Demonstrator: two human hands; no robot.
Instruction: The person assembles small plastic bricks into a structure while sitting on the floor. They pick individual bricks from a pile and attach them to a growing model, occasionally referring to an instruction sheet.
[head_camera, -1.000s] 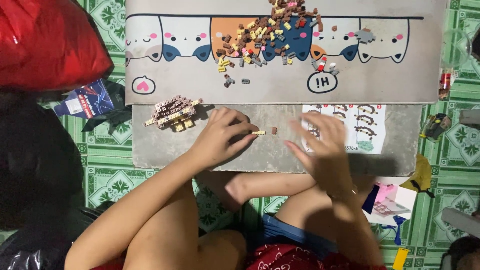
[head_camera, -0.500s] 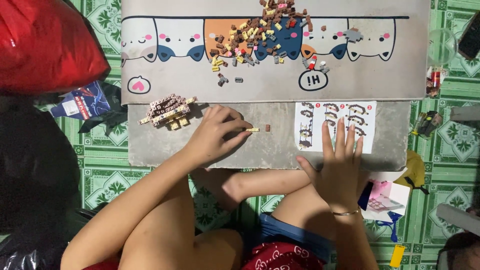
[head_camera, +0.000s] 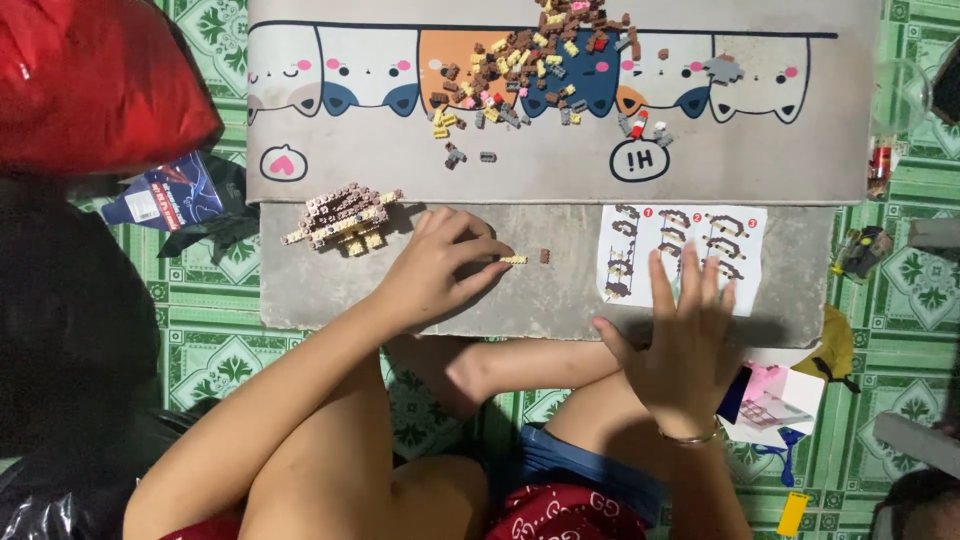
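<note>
The mat (head_camera: 560, 175) looks like matt, soft cloth with a printed top. The bricks (head_camera: 520, 70) are small, hard, glossy plastic. The sheet (head_camera: 685, 250) is thin matt paper. The bag (head_camera: 90, 80) is shiny red film; the floor (head_camera: 215, 290) glossy tile.

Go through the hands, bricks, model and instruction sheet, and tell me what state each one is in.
Left hand: resting on grey mat, fingertips at small yellow brick piece.
Right hand: flat, fingers spread on white instruction sheet.
Small brown brick: lying loose.
Beige-brown brick model: partly built, untouched.
Pile of loose bricks: scattered on cat-print mat.
</note>
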